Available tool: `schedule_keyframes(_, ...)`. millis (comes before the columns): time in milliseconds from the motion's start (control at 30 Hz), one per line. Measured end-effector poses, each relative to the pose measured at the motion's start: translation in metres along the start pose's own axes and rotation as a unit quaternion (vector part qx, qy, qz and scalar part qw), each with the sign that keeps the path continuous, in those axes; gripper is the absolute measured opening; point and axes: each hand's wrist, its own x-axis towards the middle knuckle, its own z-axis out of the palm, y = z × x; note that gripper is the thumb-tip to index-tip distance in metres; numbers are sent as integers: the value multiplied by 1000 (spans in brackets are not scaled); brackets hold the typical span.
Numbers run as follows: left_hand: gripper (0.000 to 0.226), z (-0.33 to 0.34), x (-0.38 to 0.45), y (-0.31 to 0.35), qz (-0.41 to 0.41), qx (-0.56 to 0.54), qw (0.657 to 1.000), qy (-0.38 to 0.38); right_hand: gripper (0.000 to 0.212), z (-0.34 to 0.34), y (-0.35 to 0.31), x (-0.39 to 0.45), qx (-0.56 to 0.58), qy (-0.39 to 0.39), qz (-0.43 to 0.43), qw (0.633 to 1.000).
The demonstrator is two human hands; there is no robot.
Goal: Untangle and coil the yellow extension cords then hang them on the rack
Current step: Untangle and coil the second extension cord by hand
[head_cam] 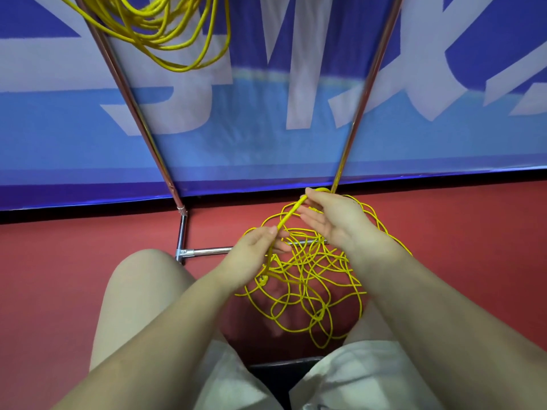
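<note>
From the head camera we see a loose snarl of thin, round yellow cord [307, 288] spread on the matte red floor [461, 247], at about five o'clock from the picture's centre, its loops crossing one another in open ovals. Our left hand [254, 255] pinches one strand between thumb and fingertips, the grip closed on the cord. That strand runs taut and straight up toward one o'clock to our right hand [331, 217], whose thumb and forefinger pinch its upper end while the other fingers lie fairly straight, palm turned toward us. More loops pass behind the right wrist.

The rack [183, 232] is of shiny, smooth metal tube: two slim uprights slant out toward eleven and one o'clock, and a short foot with a square joint lies flat on the floor at the left hand's nine o'clock. Its cross bar runs under the tangle.

At eleven o'clock, near the top edge, a second bundle [165, 28] of the same yellow cord hangs in neat, long loops by the left upright.

Behind stands a glossy blue banner [266, 137] with big pale letter shapes. Our bare knees and pale cloth shorts [355, 383] fill the bottom.
</note>
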Motion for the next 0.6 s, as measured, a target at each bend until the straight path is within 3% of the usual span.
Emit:
schedule_keyframes(100, 20, -5, 2, -3, 65, 83, 994, 12, 6, 3, -4, 1, 30, 6, -6, 1000)
schedule_keyframes(233, 25, -8, 6, 4, 70, 30, 994, 80, 9, 3, 2, -3, 52, -62, -25, 996)
schedule_keyframes(300, 25, -9, 8, 10, 30, -66, 993, 93, 18, 0, 20, -5, -107, -80, -47, 990)
schedule_keyframes(367, 24, -13, 10, 15, -5, -157, 982, 101, 30, -7, 44, -8, -300, -102, -82, 945)
schedule_keyframes(433, 23, -18, 13, 21, -22, -234, 966, 110, 34, -18, 65, -8, -418, -130, -115, 892)
schedule_keyframes(533, 20, -24, 18, 29, -35, -322, 937, 127, 28, -29, 76, -8, -497, -117, -182, 840)
schedule_keyframes(600, 19, -28, 19, 32, -36, -377, 917, 125, 18, -27, 72, -9, -457, -116, -198, 859)
